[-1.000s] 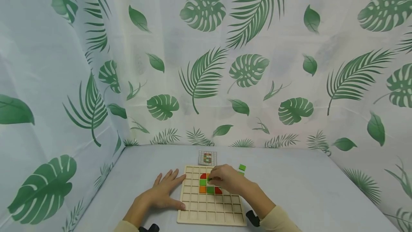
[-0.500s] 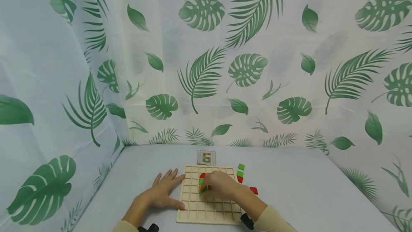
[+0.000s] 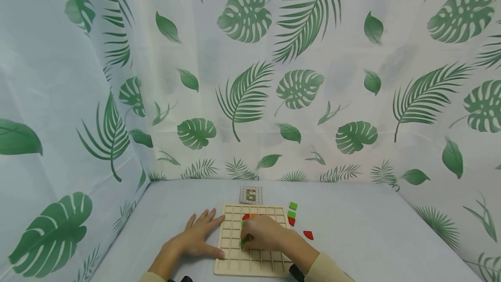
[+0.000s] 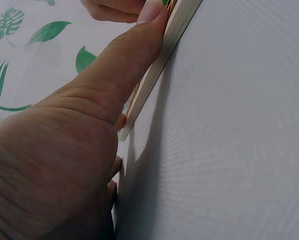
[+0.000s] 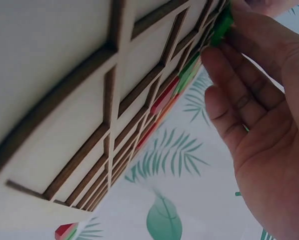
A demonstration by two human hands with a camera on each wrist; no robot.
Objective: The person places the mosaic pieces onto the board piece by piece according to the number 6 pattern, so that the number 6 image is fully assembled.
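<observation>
A wooden grid board lies flat on the table. My right hand is over its middle, pinching a green tile between thumb and fingertips at one of the squares. Whether that tile sits fully inside the square cannot be seen. A red rounded tile and an orange tile show just beyond the hand, which hides most other tiles on the board. My left hand lies spread at the board's left side. Its thumb rests on the board's edge, and a fingertip touches that side farther up.
Behind the board lies a small card printed with a coloured figure on a grid. To the right are a green square tile, another green tile, a red rounded tile and a separate red rounded tile. Leaf-patterned cloth encloses the table.
My right hand has moved left and nearer over the board, holding a green tile. The red tiles on the right have come out from behind it. My left hand has stayed in place.
</observation>
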